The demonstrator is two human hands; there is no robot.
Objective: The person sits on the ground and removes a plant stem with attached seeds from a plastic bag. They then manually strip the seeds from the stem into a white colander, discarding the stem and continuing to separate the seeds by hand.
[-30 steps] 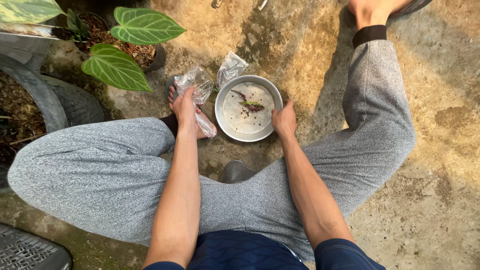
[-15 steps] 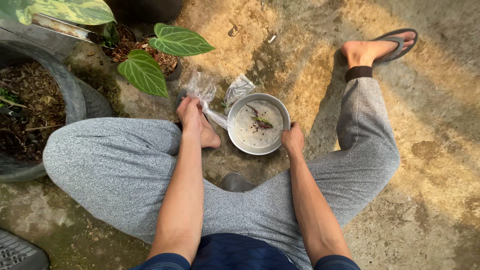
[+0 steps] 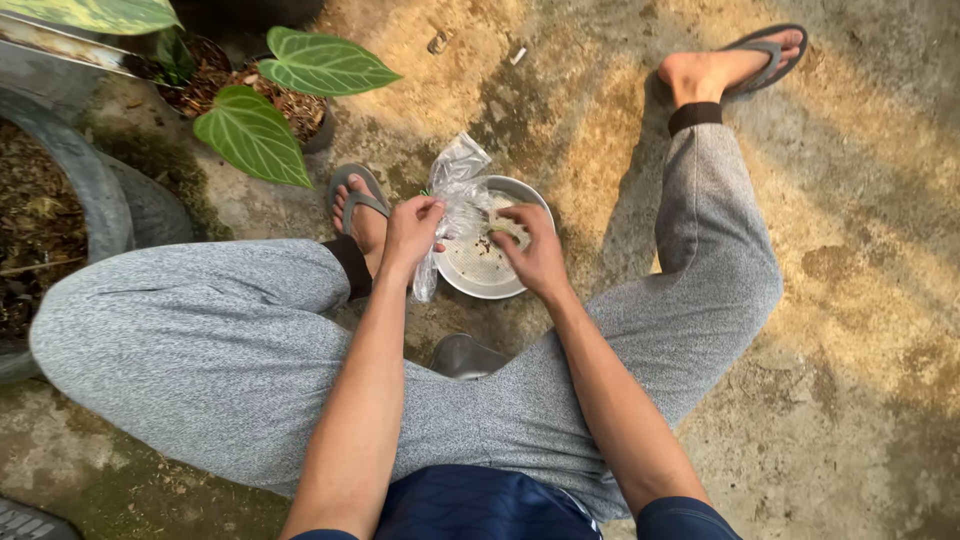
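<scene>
You are sitting on the ground with your knees spread, in grey trousers, and both hands meet at about 12 o'clock, between your feet. Your left hand is closed on a clear plastic bag; the fingers pinch its crumpled side while its twisted top stands up toward 12 o'clock and its lower end hangs down past the hand. Your right hand lies at 1 o'clock from the left, over the round metal bowl, its fingers curled together near the bag; you cannot tell whether they grip anything. The bowl sits on the ground just beside the bag, touching or nearly so, and dark specks lie on its pale inside.

Your left foot in a grey sandal rests at 9 o'clock from the bowl, close to it. Your right foot in its sandal is well apart, out at 2 o'clock. At 10 o'clock a small pot holds a plant with broad veined green leaves. A large dark pot filled with dry litter stands at 9 o'clock, beside your left knee.
</scene>
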